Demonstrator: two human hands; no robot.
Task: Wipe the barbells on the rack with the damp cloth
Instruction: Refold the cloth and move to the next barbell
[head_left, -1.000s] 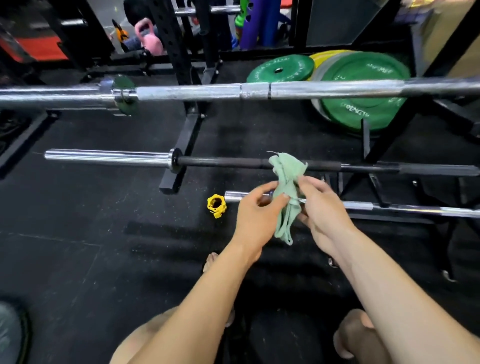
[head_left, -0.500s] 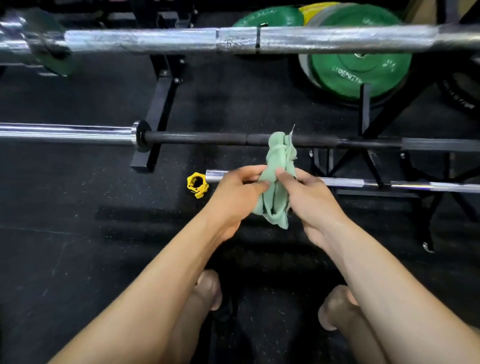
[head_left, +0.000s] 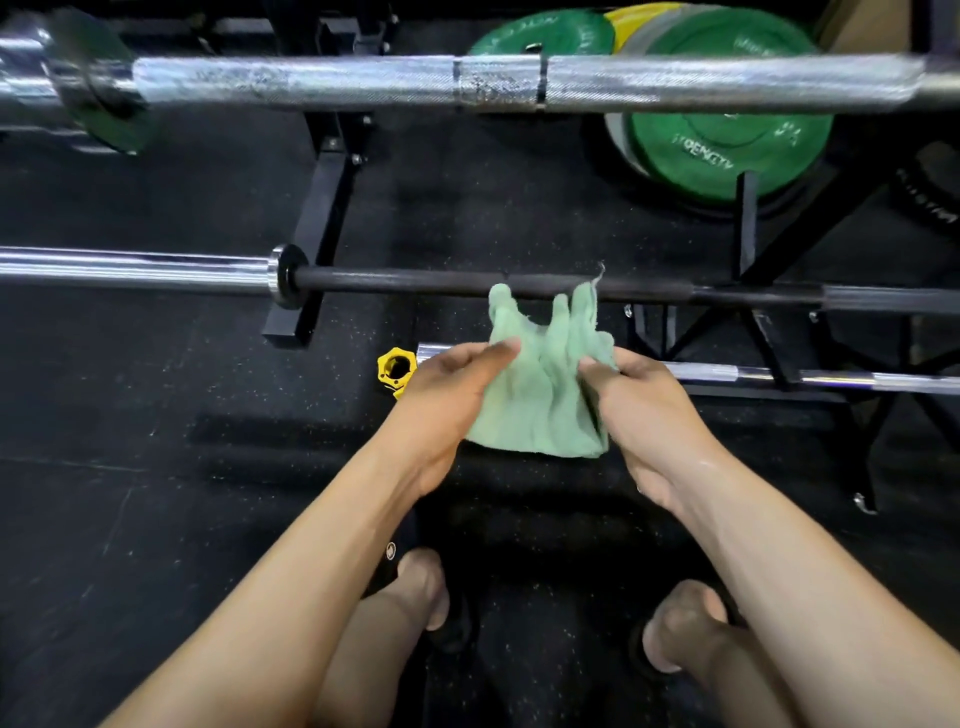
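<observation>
Head cam: two hands spread a green cloth (head_left: 540, 400) in front of racked barbells.

Left hand (head_left: 441, 410) & right hand (head_left: 644, 415) each pinch a side of the cloth, fingers curled round its edges, holding it w/ top edge up. Cloth sits above the lowest chrome barbell (head_left: 779, 375), just below the black-shaft barbell (head_left: 415, 279); a silver knurled barbell (head_left: 311, 83) runs across the top. Yellow collar (head_left: 394, 370) beside left hand. Green plates (head_left: 727, 150) at back on black rubber floor (head_left: 130, 493).
</observation>
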